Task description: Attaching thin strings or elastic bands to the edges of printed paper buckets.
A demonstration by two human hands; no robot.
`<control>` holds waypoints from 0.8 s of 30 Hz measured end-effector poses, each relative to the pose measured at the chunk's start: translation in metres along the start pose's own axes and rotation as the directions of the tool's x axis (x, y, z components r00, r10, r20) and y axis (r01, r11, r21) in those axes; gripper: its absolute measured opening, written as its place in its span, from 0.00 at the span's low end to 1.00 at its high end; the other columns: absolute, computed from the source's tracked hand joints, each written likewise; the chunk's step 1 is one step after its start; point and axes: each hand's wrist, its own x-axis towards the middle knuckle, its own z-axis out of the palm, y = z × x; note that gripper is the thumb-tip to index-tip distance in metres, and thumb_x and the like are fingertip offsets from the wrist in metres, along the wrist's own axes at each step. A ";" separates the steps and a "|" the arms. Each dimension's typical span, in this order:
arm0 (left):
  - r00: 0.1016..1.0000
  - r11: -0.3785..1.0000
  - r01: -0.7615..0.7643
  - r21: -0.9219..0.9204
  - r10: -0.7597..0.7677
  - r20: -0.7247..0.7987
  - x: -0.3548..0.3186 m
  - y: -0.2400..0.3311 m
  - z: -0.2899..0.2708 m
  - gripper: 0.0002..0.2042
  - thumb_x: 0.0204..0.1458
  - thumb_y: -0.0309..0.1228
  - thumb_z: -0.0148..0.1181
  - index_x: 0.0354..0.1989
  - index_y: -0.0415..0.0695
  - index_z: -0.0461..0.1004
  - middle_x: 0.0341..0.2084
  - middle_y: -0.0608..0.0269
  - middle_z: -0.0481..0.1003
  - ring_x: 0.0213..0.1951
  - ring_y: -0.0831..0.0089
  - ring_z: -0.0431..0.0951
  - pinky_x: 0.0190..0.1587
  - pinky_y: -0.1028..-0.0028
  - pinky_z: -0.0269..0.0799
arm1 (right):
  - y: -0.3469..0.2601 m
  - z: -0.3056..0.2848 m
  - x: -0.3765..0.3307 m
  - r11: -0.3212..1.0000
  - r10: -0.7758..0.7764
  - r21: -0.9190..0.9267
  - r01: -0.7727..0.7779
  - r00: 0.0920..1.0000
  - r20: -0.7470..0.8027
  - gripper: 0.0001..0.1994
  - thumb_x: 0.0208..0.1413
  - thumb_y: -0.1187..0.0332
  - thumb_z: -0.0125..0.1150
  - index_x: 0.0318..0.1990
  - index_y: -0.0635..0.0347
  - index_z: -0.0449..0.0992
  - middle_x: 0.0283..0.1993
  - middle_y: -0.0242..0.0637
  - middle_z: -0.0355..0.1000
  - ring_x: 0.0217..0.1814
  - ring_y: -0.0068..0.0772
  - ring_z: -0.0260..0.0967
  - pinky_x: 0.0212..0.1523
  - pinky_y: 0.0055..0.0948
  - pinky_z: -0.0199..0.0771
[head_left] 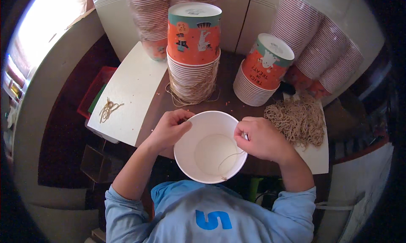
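Note:
A white-lined paper bucket [203, 131] is tilted in front of me, with its mouth toward me. My left hand [172, 126] is closed at its left rim, thumb near the edge and the other fingers partly hidden. On the opposite rim my right hand [262, 138] is curled shut, and a small silvery thing [245, 136] shows between its fingers; its kind is unclear. From beside that hand a thin twine cord [224, 159] curves through the bucket's inside, ending in a knot [224, 178] near the lower rim.
An upturned stack of orange-and-green paper buckets [193, 40], cords looped round it, stands behind. Right of it is a shorter stack [262, 69]. A heap of twine cords [299, 121] lies at right, a few cords [109, 110] at left. Wrapped bucket stacks [297, 25] stand at the back.

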 end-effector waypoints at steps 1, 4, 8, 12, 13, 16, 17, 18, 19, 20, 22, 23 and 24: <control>0.999 0.998 -0.027 0.050 0.027 -0.018 0.000 0.001 0.000 0.10 0.50 0.23 0.52 0.40 0.33 0.74 0.29 0.65 0.75 0.32 0.82 0.73 0.35 0.80 0.69 | -0.001 0.001 -0.001 1.000 0.000 0.002 0.000 1.000 -0.014 0.05 0.44 0.69 0.55 0.24 0.61 0.73 0.27 0.43 0.70 0.32 0.46 0.70 0.35 0.41 0.70; 0.998 0.989 -0.032 0.144 0.039 -0.046 0.000 0.003 0.001 0.09 0.51 0.25 0.54 0.37 0.33 0.75 0.26 0.65 0.75 0.30 0.83 0.73 0.33 0.80 0.70 | 0.000 0.003 -0.001 1.000 -0.024 -0.012 0.023 0.999 -0.042 0.05 0.44 0.69 0.55 0.24 0.61 0.73 0.27 0.42 0.70 0.32 0.46 0.70 0.34 0.41 0.71; 0.996 0.986 -0.008 0.165 0.022 -0.082 0.000 0.004 0.004 0.09 0.51 0.28 0.57 0.33 0.33 0.76 0.24 0.65 0.75 0.28 0.82 0.73 0.31 0.79 0.70 | 0.000 0.004 -0.002 1.000 -0.028 -0.016 0.027 0.998 -0.051 0.05 0.44 0.69 0.55 0.25 0.61 0.73 0.27 0.42 0.70 0.31 0.46 0.71 0.34 0.41 0.71; 0.993 0.981 -0.032 0.190 0.053 -0.108 -0.001 0.005 0.008 0.10 0.51 0.29 0.57 0.33 0.32 0.76 0.24 0.64 0.75 0.27 0.82 0.73 0.30 0.78 0.70 | 0.000 0.006 -0.003 1.000 0.001 -0.019 -0.002 0.998 -0.064 0.05 0.44 0.69 0.55 0.25 0.61 0.73 0.27 0.42 0.70 0.31 0.45 0.71 0.33 0.41 0.71; 0.990 0.968 -0.037 0.249 0.069 -0.120 -0.002 0.007 0.008 0.10 0.50 0.29 0.58 0.32 0.32 0.76 0.23 0.62 0.75 0.27 0.81 0.73 0.30 0.78 0.70 | 0.000 0.006 -0.004 1.000 0.001 -0.012 -0.002 0.998 -0.065 0.05 0.44 0.69 0.55 0.25 0.61 0.73 0.27 0.42 0.70 0.32 0.45 0.71 0.33 0.41 0.71; 0.990 0.936 -0.008 0.352 0.058 -0.132 0.000 0.014 0.011 0.11 0.48 0.30 0.59 0.31 0.32 0.75 0.22 0.58 0.75 0.26 0.77 0.74 0.30 0.75 0.71 | -0.003 0.005 -0.004 1.000 0.004 -0.021 -0.006 0.998 -0.058 0.05 0.45 0.69 0.55 0.25 0.61 0.73 0.28 0.42 0.70 0.31 0.46 0.71 0.33 0.41 0.71; 0.990 0.918 0.027 0.396 0.029 -0.135 0.000 0.016 0.012 0.11 0.47 0.30 0.59 0.31 0.33 0.75 0.23 0.56 0.75 0.26 0.73 0.75 0.31 0.74 0.71 | -0.003 0.005 -0.005 1.000 0.004 -0.021 -0.005 0.998 -0.058 0.05 0.45 0.69 0.55 0.25 0.61 0.73 0.28 0.42 0.70 0.31 0.46 0.71 0.33 0.41 0.71; 0.990 0.918 0.027 0.396 0.029 -0.136 0.000 0.018 0.014 0.11 0.47 0.30 0.59 0.31 0.33 0.75 0.23 0.56 0.75 0.26 0.73 0.75 0.31 0.74 0.71 | -0.002 0.005 -0.005 1.000 0.001 -0.025 -0.002 0.998 -0.058 0.05 0.45 0.69 0.55 0.25 0.60 0.73 0.28 0.42 0.70 0.31 0.46 0.71 0.33 0.41 0.71; 0.988 0.881 0.023 0.473 0.053 -0.147 -0.001 0.021 0.015 0.11 0.45 0.30 0.60 0.31 0.33 0.75 0.24 0.53 0.75 0.28 0.69 0.76 0.32 0.72 0.71 | -0.002 0.005 -0.004 1.000 -0.003 -0.029 0.001 0.998 -0.059 0.05 0.45 0.69 0.55 0.25 0.60 0.73 0.28 0.42 0.70 0.31 0.46 0.71 0.33 0.41 0.71; 0.985 0.837 0.020 0.547 0.078 -0.156 -0.001 0.022 0.016 0.11 0.44 0.31 0.60 0.31 0.34 0.75 0.26 0.51 0.75 0.29 0.65 0.76 0.34 0.70 0.72 | -0.001 0.006 -0.004 1.000 -0.004 -0.029 0.002 0.998 -0.060 0.05 0.45 0.69 0.55 0.25 0.60 0.73 0.28 0.42 0.70 0.31 0.46 0.71 0.33 0.41 0.71; 0.979 0.799 0.000 0.601 0.122 -0.162 -0.001 0.020 0.017 0.12 0.43 0.31 0.60 0.32 0.34 0.75 0.27 0.49 0.75 0.31 0.62 0.77 0.35 0.69 0.72 | 0.003 0.008 -0.003 0.997 -0.031 -0.071 0.025 0.996 -0.084 0.05 0.45 0.69 0.55 0.25 0.60 0.73 0.28 0.42 0.70 0.31 0.47 0.70 0.33 0.41 0.71; 0.973 0.758 -0.019 0.651 0.165 -0.164 -0.003 0.019 0.018 0.12 0.42 0.31 0.61 0.33 0.35 0.75 0.28 0.48 0.75 0.33 0.58 0.77 0.36 0.68 0.72 | 0.006 0.008 -0.002 0.997 -0.032 -0.071 0.026 0.996 -0.084 0.05 0.45 0.69 0.55 0.25 0.60 0.73 0.28 0.42 0.70 0.31 0.47 0.70 0.33 0.41 0.71; 0.972 0.758 -0.019 0.652 0.166 -0.165 -0.005 0.018 0.018 0.12 0.42 0.31 0.61 0.33 0.35 0.75 0.28 0.48 0.75 0.33 0.58 0.77 0.36 0.68 0.72 | 0.010 0.007 0.001 0.996 -0.050 -0.075 0.044 0.996 -0.074 0.05 0.45 0.69 0.55 0.26 0.60 0.73 0.28 0.42 0.69 0.31 0.47 0.70 0.33 0.41 0.71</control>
